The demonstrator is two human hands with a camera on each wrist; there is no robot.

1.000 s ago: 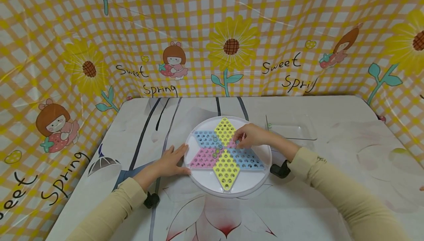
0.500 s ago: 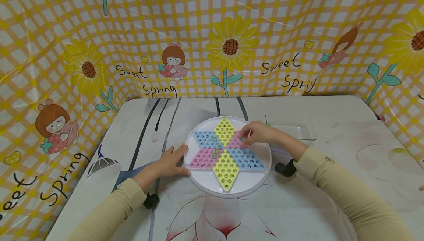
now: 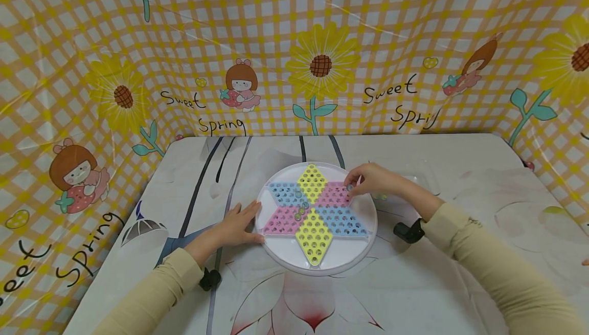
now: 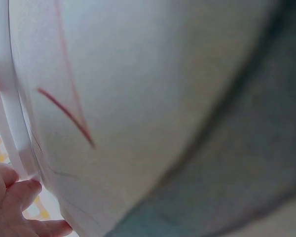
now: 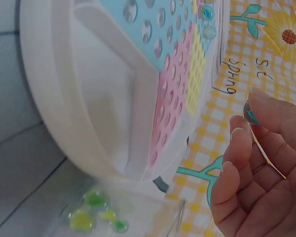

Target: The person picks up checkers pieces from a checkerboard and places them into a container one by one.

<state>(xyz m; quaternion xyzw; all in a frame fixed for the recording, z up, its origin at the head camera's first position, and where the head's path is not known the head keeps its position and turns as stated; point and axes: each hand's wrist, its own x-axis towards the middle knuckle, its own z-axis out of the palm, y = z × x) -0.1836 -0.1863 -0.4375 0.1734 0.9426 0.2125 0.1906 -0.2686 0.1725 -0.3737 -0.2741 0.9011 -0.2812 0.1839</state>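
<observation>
Our right hand (image 3: 375,180) pinched a marble (image 5: 250,112) above the board's (image 3: 316,213) right edge; the clear tray (image 3: 425,177) lay just right. Our left hand (image 3: 236,224), fingers flat, braced the board.

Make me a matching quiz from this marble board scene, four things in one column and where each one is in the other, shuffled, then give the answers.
Things:
1. left hand
2. right hand
3. blue marble
4. green marbles

Places:
A. pinched between fingertips
B. in the clear tray beside the round board
C. resting on the board's left rim
D. over the board's far right edge

Pairs: 1-C, 2-D, 3-A, 4-B
</observation>
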